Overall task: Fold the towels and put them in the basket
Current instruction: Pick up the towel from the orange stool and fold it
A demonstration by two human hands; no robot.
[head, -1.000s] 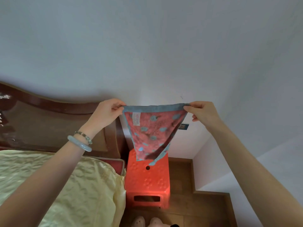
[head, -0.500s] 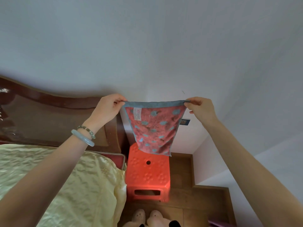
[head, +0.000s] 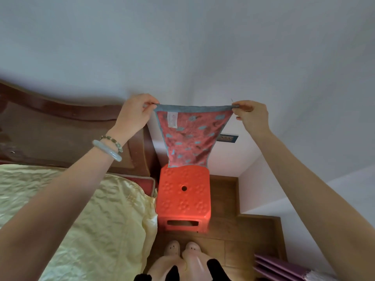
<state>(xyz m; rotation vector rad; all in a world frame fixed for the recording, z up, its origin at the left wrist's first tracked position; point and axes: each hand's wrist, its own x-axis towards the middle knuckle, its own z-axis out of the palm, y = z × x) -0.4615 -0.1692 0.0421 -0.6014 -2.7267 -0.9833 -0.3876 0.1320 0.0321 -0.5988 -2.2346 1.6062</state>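
Towel (head: 190,136), red with blue spots and a grey-blue hem, hangs in the air with its top edge pulled taut. Left grip (head: 136,112) pinches the top left corner; right grip (head: 251,116) pinches the top right corner. The lower hem narrows and meets, in view, the far edge of the red stool (head: 183,195) below; contact cannot be told. Bed (head: 81,209), yellow cover, lies just left of the stool, headboard (head: 50,126) behind. Wooden floor (head: 223,199) lies right of the stool; white wall (head: 203,47) ahead.
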